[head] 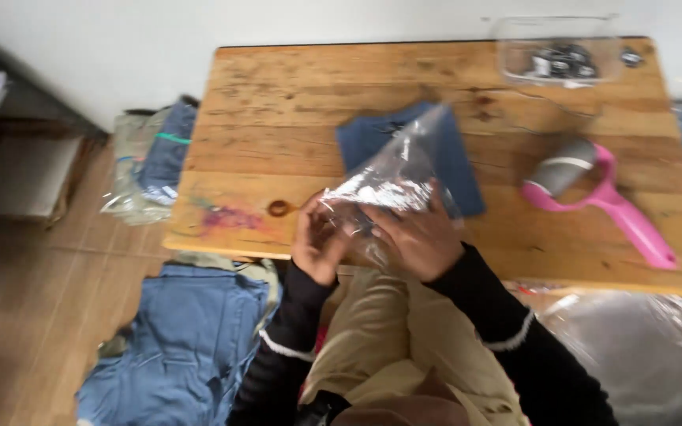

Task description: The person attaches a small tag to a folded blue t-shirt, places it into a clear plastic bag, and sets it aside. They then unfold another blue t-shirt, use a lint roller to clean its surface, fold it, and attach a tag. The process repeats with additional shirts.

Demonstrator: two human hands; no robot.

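Observation:
My left hand point(316, 246) and my right hand point(418, 238) both grip the near end of a clear plastic bag point(392, 177) above the front edge of the wooden table point(278, 95). The bag stretches away from me over a folded dark blue garment point(458, 162) that lies flat on the table's middle. My fingers pinch the crinkled bag mouth between them. Black sleeves with white cuffs cover both arms.
A pink lint roller point(601, 193) lies at the table's right. A clear plastic box point(558, 55) of small dark items stands at the far right corner. Blue garments point(187, 331) are piled on the floor at left, bagged clothes point(148, 158) beside the table, and more plastic bags point(641, 347) at lower right.

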